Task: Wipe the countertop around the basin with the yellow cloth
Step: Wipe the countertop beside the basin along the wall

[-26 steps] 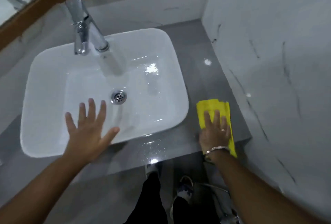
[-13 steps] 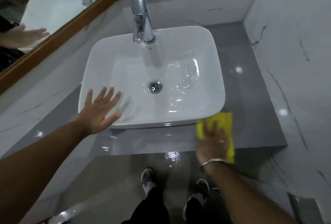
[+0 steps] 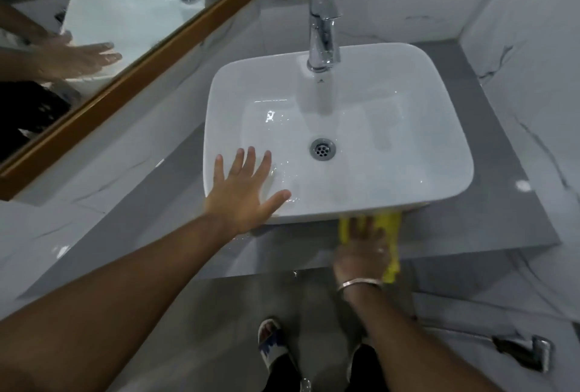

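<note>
No readable text, labels or numbers

A white basin (image 3: pixel 339 134) fills the frame's centre, leaving narrow grey countertop (image 3: pixel 508 172) strips bare at right and lower left. A tall faucet (image 3: pixel 323 27) blocks the upper rim. Along the bottom strip, the right hand (image 3: pixel 364 250) and yellow cloth (image 3: pixel 390 234) press against the basin's underside.

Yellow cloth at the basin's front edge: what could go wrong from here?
The yellow cloth partly hangs over the countertop edge, so it may slip from under the right hand. The left hand leans on the wet-looking basin rim and might slide. The strip left of the basin may get missed.
</note>
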A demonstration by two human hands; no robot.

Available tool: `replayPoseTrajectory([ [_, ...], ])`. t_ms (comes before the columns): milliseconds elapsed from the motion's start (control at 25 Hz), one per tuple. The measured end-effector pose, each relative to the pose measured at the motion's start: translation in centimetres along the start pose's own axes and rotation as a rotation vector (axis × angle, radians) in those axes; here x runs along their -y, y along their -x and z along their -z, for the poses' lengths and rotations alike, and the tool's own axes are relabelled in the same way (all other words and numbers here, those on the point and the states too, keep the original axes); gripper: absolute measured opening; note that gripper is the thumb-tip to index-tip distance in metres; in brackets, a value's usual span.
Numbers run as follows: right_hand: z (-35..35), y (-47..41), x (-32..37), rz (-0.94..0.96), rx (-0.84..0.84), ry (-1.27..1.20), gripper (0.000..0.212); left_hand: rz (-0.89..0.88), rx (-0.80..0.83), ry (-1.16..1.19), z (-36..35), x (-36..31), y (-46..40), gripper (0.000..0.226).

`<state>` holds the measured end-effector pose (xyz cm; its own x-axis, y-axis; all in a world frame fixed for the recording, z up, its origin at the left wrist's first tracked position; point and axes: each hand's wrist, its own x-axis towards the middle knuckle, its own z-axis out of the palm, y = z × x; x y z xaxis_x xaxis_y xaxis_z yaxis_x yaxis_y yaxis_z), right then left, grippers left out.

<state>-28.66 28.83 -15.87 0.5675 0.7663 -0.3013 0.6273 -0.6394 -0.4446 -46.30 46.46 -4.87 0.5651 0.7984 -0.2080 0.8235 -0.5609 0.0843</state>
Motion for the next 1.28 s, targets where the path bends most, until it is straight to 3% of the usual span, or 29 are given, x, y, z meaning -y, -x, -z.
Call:
replayPoseTrajectory([
  [40, -2.5, 2.2, 3.3, 0.185, 0.001, -0.135, 0.058, -0.001, 0.003, 0.01, -0.1, 0.2, 0.0, 0.089],
  [80, -4.2, 4.2, 5.8, 0.421, 0.039, 0.017, 0.061, -0.003, 0.0, 0.02, -0.2, 0.2, -0.1, 0.09],
  [120, -4.2, 5.8, 7.8, 0.536, 0.102, 0.191, 0.07, -0.006, -0.01, 0.033, -0.3, 0.3, 0.0, 0.091],
  [200, -2.8, 4.5, 6.8, 0.722, 0.172, 0.224, 0.083, -0.023, -0.026, 0.044, -0.4, 0.4, 0.2, 0.092],
  [240, -1.4, 3.0, 4.8, 0.705, 0.117, 0.263, 0.086, -0.034, -0.032, 0.046, -0.4, 0.5, 0.2, 0.092],
  [360, 3.4, -2.1, -2.3, 0.239, 0.042, 0.405, 0.084, -0.055, -0.057, 0.03, -0.3, 0.5, 0.0, 0.092],
  [480, 2.8, -1.4, 0.0, -0.047, -0.073, 0.405, 0.058, -0.049, -0.08, 0.038, -0.4, 0.3, -0.1, 0.092],
  [560, -1.0, 1.9, 7.2, 0.047, 0.081, 0.475, 0.047, -0.043, -0.08, 0.047, -0.4, 0.4, -0.1, 0.092],
  [640, -5.6, 5.1, 13.0, 0.286, 0.14, 0.403, 0.051, -0.049, -0.078, 0.061, -0.4, 0.4, 0.0, 0.092],
  [720, -6.5, 6.3, 13.6, 0.491, 0.297, 0.365, 0.066, -0.045, -0.077, 0.063, -0.5, 0.0, -0.1, 0.09],
  [800, -3.2, 4.0, 8.8, 0.627, 0.242, 0.403, 0.071, -0.04, -0.074, 0.084, -0.5, -0.6, -0.4, 0.09],
  [840, -1.1, 2.4, 5.3, 0.605, 0.148, 0.442, 0.071, -0.038, -0.082, 0.082, -0.5, -0.8, -0.5, 0.091],
  [920, 3.6, -1.4, -1.8, 0.373, -0.013, 0.542, 0.068, -0.036, -0.091, 0.056, -0.5, -0.2, -0.4, 0.092],
  [1040, 9.7, -5.4, -11.4, -0.142, -0.034, 0.464, 0.064, -0.023, -0.085, 0.035, -0.5, 1.0, -0.1, 0.092],
  [1120, 10.5, -6.3, -12.6, -0.275, -0.047, 0.441, 0.067, -0.016, -0.092, 0.022, -0.6, 0.7, -0.2, 0.091],
  [1200, 8.6, -5.4, -8.9, -0.276, -0.003, 0.476, 0.061, -0.003, -0.095, 0.015, -0.8, 0.4, -0.3, 0.09],
  [1280, 4.8, -2.5, -2.8, 0.044, 0.082, 0.567, 0.061, 0.013, -0.084, 0.001, -0.7, 0.4, -0.2, 0.089],
])
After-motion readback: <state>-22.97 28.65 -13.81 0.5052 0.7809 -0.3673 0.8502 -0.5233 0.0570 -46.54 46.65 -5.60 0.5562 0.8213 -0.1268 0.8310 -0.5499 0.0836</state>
